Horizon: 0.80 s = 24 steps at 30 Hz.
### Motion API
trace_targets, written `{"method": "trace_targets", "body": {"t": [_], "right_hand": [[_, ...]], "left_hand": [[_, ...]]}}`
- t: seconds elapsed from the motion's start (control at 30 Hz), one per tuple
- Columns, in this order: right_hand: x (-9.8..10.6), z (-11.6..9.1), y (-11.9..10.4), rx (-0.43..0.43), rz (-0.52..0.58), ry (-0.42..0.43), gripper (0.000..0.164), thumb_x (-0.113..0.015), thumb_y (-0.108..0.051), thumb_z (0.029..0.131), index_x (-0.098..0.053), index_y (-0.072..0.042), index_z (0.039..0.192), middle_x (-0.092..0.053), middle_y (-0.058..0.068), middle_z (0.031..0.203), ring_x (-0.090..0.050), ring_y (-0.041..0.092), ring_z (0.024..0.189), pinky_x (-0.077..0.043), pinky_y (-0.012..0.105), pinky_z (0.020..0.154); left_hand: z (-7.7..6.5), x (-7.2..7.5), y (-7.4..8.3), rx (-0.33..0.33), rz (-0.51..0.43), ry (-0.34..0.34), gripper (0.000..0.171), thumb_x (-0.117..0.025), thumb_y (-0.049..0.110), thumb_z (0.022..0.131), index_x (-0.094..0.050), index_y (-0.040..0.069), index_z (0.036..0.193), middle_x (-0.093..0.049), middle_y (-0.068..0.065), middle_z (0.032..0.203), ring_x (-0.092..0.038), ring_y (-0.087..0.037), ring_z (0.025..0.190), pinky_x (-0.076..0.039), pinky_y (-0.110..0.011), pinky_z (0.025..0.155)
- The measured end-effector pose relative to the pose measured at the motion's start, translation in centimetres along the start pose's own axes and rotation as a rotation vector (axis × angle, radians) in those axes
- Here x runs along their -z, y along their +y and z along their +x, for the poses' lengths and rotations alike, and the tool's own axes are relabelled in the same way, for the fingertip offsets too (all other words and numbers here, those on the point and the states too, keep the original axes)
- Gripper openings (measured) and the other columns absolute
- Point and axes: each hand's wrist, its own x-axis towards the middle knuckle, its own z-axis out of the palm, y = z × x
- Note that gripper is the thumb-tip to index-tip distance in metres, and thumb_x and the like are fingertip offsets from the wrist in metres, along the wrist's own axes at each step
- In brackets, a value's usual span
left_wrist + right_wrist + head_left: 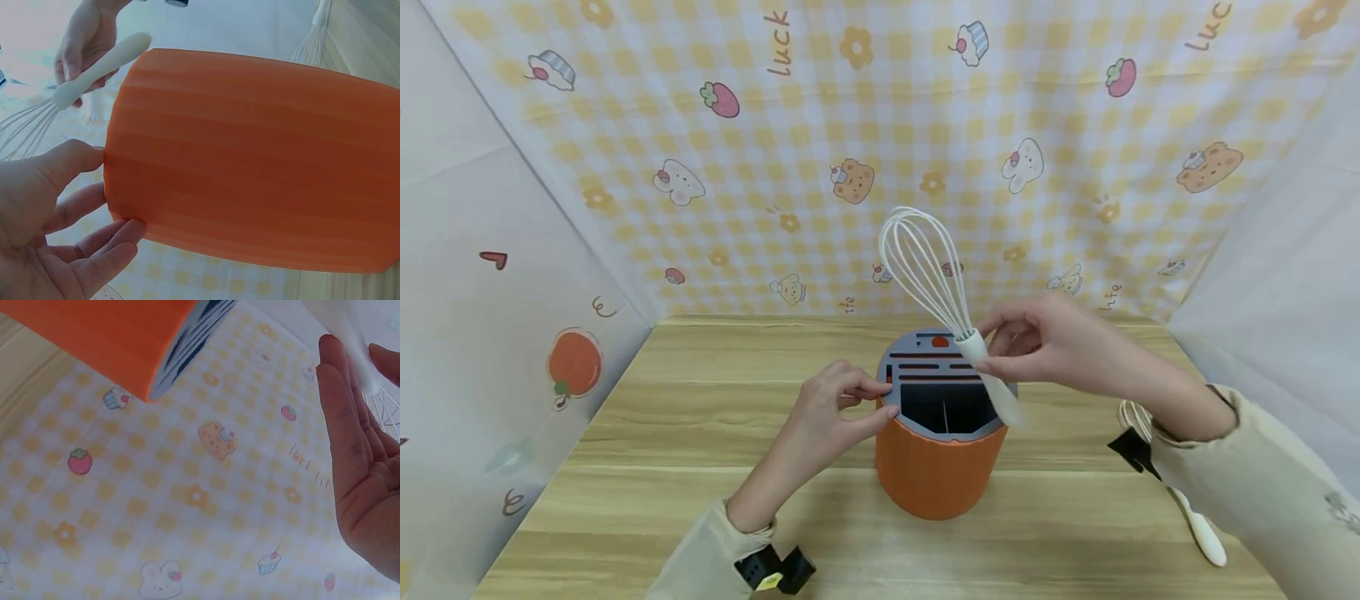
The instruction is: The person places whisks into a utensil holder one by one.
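An orange utensil holder (936,475) with a grey slotted top stands upright on the table. My left hand (842,408) holds its rim on the left, thumb and fingertips at the edge; the left wrist view shows fingers against its ribbed orange wall (250,156). My right hand (1052,346) pinches a white whisk (1002,400) where the handle meets the wires. The whisk is tilted, wires up and to the left, handle end downward over the right side of the holder's large dark opening (925,404). In the right wrist view the whisk handle (344,325) is partly cut off.
A second white whisk (1206,537) lies on the wooden table (737,433) at the right, partly hidden by the right sleeve and its black wrist mount (1131,450). A yellow checked cloth (737,225) hangs behind the table, with white cloth walls at both sides.
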Motion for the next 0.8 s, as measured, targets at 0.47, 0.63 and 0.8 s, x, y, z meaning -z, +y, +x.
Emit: {"method": "trace_targets", "body": {"t": [0.47,0.63,0.8], "right_hand": [[-2.2,4.3,0.5,0.102,-0.003,-0.104,0.016,-0.067,-0.006,0.081,-0.062,0.000,0.094,-0.066,-0.002,0.073,-0.064,0.009,0.069,-0.054,0.026,0.065],[-2.8,5.2,0.8,0.145,-0.012,-0.167,0.016,-0.067,-0.007,0.081,-0.063,-0.001,0.095,-0.067,-0.002,0.077,-0.064,0.007,0.072,-0.054,0.024,0.068],[-3.4,5.8,0.9,0.180,-0.006,-0.228,0.017,-0.066,-0.010,0.084,-0.061,-0.002,0.097,-0.066,-0.002,0.081,-0.063,0.007,0.076,-0.054,0.023,0.070]], "left_hand": [[0.0,-0.1,0.0,-0.024,0.017,0.007,0.014,-0.075,0.014,0.076,-0.069,0.014,0.089,-0.057,0.003,0.087,-0.058,-0.014,0.084,-0.053,-0.029,0.076],[0.1,0.0,-0.1,-0.033,0.018,0.008,0.013,-0.075,0.014,0.076,-0.069,0.013,0.088,-0.057,0.003,0.087,-0.057,-0.013,0.083,-0.053,-0.028,0.075],[0.0,0.0,-0.1,-0.027,0.018,0.009,0.014,-0.076,0.013,0.075,-0.069,0.013,0.088,-0.057,0.002,0.086,-0.058,-0.015,0.084,-0.053,-0.027,0.075]]}}
